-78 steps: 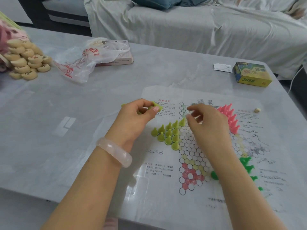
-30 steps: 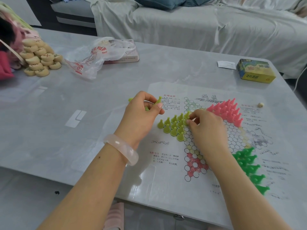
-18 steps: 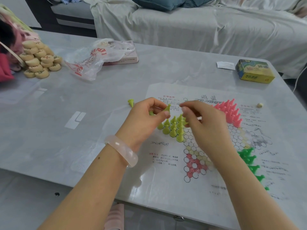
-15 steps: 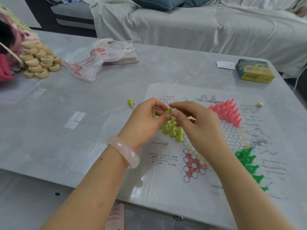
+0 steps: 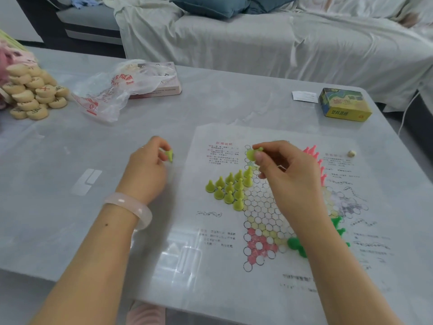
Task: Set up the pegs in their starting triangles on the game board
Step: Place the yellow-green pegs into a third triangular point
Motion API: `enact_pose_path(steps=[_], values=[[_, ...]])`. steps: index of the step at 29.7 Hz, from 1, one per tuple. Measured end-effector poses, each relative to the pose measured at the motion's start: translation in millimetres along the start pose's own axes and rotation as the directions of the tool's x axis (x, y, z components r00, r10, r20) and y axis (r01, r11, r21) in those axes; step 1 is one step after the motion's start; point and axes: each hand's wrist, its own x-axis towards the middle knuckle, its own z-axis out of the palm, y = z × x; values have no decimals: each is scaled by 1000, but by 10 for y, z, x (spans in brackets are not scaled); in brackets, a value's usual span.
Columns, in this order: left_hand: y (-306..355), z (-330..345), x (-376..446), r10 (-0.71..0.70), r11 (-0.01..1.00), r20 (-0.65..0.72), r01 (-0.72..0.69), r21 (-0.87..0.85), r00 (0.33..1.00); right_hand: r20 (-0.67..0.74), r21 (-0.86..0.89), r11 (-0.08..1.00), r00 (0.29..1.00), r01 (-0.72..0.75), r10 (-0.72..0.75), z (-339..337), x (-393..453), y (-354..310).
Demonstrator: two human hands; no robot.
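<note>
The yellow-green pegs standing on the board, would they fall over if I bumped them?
Probably, yes. The standing yellow-green pegs are narrow cones with small bases, so a nudge could tip them. They stand packed together, so one might knock its neighbours. They look light: the right hand holds one peg by a fingertip pinch.

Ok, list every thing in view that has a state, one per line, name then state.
left hand: pinches a yellow-green peg off the board.
right hand: pinches another yellow-green peg above the board.
yellow-green triangle: pegs upright.
pink pegs: upright, partly hidden.
dark green pegs: on the board, partly hidden.
plastic bag: crumpled.
yellow box: closed.
</note>
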Motion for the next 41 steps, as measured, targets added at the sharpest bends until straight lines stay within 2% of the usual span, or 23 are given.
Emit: enact_pose_path(steps=[3, 8, 10, 13, 17, 22, 25, 31, 41], values=[[-93, 71, 81, -5, 983, 4, 4, 185, 1000, -1, 22, 999, 999, -32, 32, -69, 30, 27], [-154, 211, 103, 111, 921, 88, -136, 364, 990, 73, 13, 998, 995, -67, 66, -96, 43, 42], [-152, 233, 108, 115, 932, 56, -128, 340, 992, 97, -2, 997, 992, -76, 76, -109, 54, 60], [-134, 219, 106, 35, 959, -40, -22, 281, 999, 135, -27, 993, 984, -112, 114, -158, 68, 96], [-126, 177, 101, 22, 957, -56, -5, 291, 998, 232, -49, 986, 959, -157, 164, -241, 62, 123], [76, 104, 8, 101, 983, -103, -83, 163, 990, 236, -375, 925, 959, -61, 159, -224, 23, 189], [198, 85, -112, 165, 983, -57, -160, 90, 985, 231, -487, 873, 965, 6, 122, -153, -10, 214], [243, 95, -222, 148, 989, 27, -148, 4, 989, 227, -545, 838, 967, 30, 114, -41, -38, 263], [202, 45, -213, 144, 990, 25, -143, -17, 989, 235, -584, 810, 967, 57, 101, 5, -42, 274]])
